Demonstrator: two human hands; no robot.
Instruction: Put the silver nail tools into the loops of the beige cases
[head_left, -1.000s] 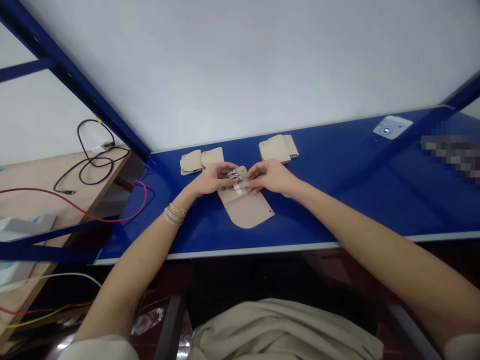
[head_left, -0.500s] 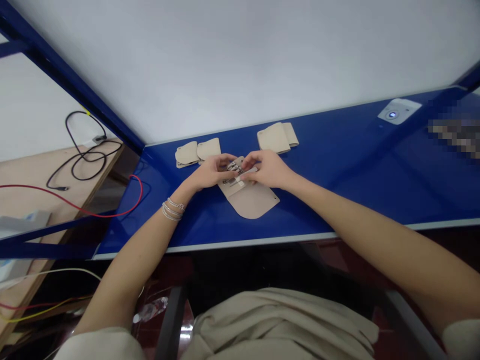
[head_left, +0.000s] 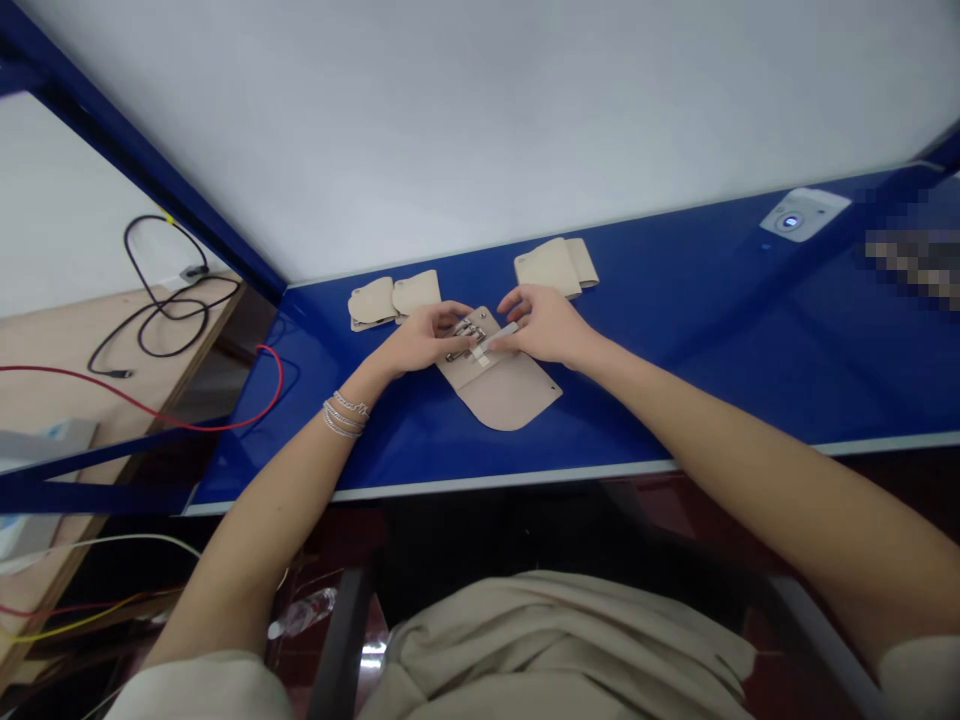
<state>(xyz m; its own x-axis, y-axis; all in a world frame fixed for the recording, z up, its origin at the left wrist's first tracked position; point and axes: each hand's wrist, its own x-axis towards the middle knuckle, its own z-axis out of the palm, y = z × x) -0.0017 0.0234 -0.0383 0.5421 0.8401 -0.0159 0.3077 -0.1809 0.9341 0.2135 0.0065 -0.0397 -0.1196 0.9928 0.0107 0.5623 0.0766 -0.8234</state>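
An open beige key case (head_left: 514, 395) lies on the blue table, its rounded flap with a snap pointing toward me. A row of metal key hooks (head_left: 469, 335) sits on its upper part, beside a small whitish patch. My left hand (head_left: 421, 338) grips the case's left side, with the thumb over the metalwork. On the other side, my right hand (head_left: 547, 322) holds a narrow pale strip (head_left: 503, 335) by thumb and fingers; its index finger is raised away. The strip's far end lies over the case near the hooks.
Folded beige cases (head_left: 395, 298) lie at the back left, with more folded cases (head_left: 555, 268) behind my right hand. A white device (head_left: 805, 215) with a lit round display stands at the right. Cables (head_left: 161, 310) lie on a wooden surface at the left.
My right hand has drawn back slightly, its index finger lifting off and uncovering more of the case and hooks. The left hand keeps its grip. The camera view has shifted a little.
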